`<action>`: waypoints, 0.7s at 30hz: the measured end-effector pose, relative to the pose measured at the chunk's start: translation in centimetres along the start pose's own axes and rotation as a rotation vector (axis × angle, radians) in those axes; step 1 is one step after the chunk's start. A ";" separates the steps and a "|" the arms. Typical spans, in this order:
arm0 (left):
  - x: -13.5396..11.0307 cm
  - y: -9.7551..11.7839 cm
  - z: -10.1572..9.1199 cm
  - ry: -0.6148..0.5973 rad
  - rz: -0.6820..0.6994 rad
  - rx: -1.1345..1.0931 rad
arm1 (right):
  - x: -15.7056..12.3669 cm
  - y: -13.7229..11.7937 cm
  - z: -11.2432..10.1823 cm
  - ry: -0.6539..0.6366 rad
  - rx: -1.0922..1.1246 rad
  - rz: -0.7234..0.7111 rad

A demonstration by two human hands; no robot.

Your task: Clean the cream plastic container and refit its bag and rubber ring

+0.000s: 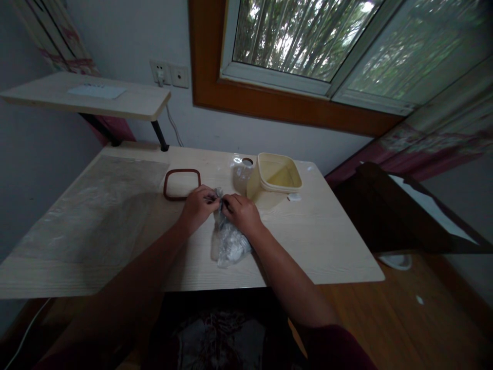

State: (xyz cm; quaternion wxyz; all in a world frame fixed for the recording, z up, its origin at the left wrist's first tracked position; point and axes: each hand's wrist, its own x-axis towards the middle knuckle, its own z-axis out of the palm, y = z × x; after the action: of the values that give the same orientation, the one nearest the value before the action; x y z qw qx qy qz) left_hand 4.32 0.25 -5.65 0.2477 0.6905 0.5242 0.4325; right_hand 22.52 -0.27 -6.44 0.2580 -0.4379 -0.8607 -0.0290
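Observation:
A clear, crinkled plastic bag (232, 244) lies on the table with its gathered neck pointing away from me. My left hand (199, 205) pinches the neck from the left side. From the right, my right hand (242, 211) is closed on the same gathered neck, fingertips close to those of the left. Whatever the bag contains cannot be made out through the wrinkled plastic. Just beyond my left hand lies a reddish-brown square ring (182, 170). Right of my right hand stands a pale yellow plastic container (269, 187), its top uncovered.
A roll of clear tape (242, 174) sits beside the container, with a small white scrap (294, 197) at its right. A flat transparent sheet (96, 216) covers the table's left part. A raised shelf (115, 105) stands at the back left, below a wall socket (160, 72).

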 end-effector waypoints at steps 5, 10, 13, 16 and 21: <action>0.3 0.2 -0.5 0.013 -0.030 0.000 | -0.1 0.1 0.0 0.120 0.180 0.048; 0.5 -0.2 -0.7 -0.003 -0.006 -0.030 | -0.2 0.3 0.5 0.212 0.344 0.108; 0.6 -0.3 -0.7 -0.006 0.007 -0.031 | -0.1 0.3 0.4 0.182 0.353 0.087; 0.4 -0.2 -0.7 0.015 0.026 0.020 | 0.0 0.2 0.1 0.134 0.292 0.024; -0.1 0.0 -0.4 0.027 0.169 0.149 | 0.1 -0.1 0.0 0.085 0.121 -0.029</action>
State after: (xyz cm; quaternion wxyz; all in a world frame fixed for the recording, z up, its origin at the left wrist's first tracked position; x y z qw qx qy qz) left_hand 3.96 0.12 -5.51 0.1511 0.7429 0.4982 0.4207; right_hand 22.37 -0.31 -6.42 0.3199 -0.4072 -0.8555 0.0010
